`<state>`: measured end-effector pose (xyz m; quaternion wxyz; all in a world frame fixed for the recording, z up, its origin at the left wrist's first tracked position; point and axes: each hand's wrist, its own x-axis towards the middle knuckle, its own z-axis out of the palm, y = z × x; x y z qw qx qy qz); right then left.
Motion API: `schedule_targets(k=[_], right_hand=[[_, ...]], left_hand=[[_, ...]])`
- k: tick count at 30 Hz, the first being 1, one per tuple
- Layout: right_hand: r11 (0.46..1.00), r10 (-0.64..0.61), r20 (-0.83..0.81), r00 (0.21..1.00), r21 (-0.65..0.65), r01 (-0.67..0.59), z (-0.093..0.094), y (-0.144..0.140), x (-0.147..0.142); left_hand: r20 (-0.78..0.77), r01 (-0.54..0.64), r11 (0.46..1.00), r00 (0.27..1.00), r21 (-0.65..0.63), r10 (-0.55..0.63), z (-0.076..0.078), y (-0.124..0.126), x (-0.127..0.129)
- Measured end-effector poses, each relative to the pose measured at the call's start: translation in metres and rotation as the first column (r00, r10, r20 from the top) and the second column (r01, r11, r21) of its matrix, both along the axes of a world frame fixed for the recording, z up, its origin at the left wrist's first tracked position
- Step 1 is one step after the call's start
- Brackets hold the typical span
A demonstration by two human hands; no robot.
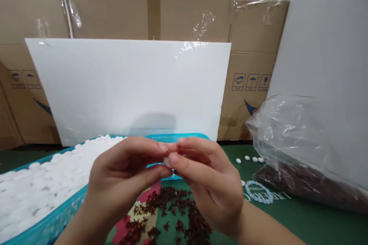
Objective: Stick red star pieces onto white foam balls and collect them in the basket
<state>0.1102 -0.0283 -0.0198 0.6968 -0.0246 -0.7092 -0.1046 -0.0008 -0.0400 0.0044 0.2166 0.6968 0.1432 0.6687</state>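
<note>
My left hand (123, 172) and my right hand (214, 180) meet in the middle of the view, thumbs and fingertips pinched together. Between the fingertips a bit of a small white piece (166, 161) shows; most of it is covered by the fingers. Below the hands, many small dark brown, spiky pieces (172, 199) lie scattered on a green and patterned surface (159, 220). Behind the fingers stands a blue plastic basket (178, 136), its inside largely hidden.
At left, a long blue basket (60, 212) holds a heap of white oval pieces (57, 176). Several white pieces (255, 159) and a pale blue bead bracelet (258, 192) lie at right, beside a clear bag (293, 134) of brown pieces. A white board (138, 84) leans on cardboard boxes (186, 15).
</note>
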Motion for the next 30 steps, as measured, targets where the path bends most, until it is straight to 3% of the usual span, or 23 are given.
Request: schedule_targets(k=[3,6,8,13,17,23,30], right_hand=[[0.997,0.072,-0.072,0.995,0.017,-0.071,-0.004,0.003,-0.001],[0.984,0.152,-0.068,0.986,-0.086,-0.158,-0.007,0.004,0.001],[0.982,0.165,-0.052,0.985,-0.086,-0.169,-0.008,0.005,0.002],[0.996,0.046,0.037,0.998,0.079,-0.048,-0.008,0.007,0.005],[0.997,-0.022,0.045,0.999,0.072,0.018,-0.007,0.007,0.007],[0.934,-0.333,0.072,0.94,0.159,0.318,-0.001,0.008,0.011],[0.929,-0.333,0.02,0.943,0.18,0.324,-0.003,0.011,0.008]], left_hand=[[-0.033,0.049,0.999,0.998,0.011,-0.049,-0.001,0.004,-0.001],[-0.059,0.114,0.993,0.992,-0.002,-0.114,-0.004,0.008,-0.002],[-0.056,0.139,0.99,0.989,-0.025,-0.14,-0.004,0.011,-0.003],[-0.047,0.163,0.985,0.985,-0.048,-0.166,-0.004,0.013,-0.001],[-0.055,0.144,0.989,0.988,-0.023,-0.145,-0.004,0.013,-0.001],[-0.099,0.008,0.999,0.995,0.038,-0.004,-0.006,0.015,-0.003],[-0.162,-0.065,0.991,0.983,0.114,0.084,-0.005,0.013,-0.005]])
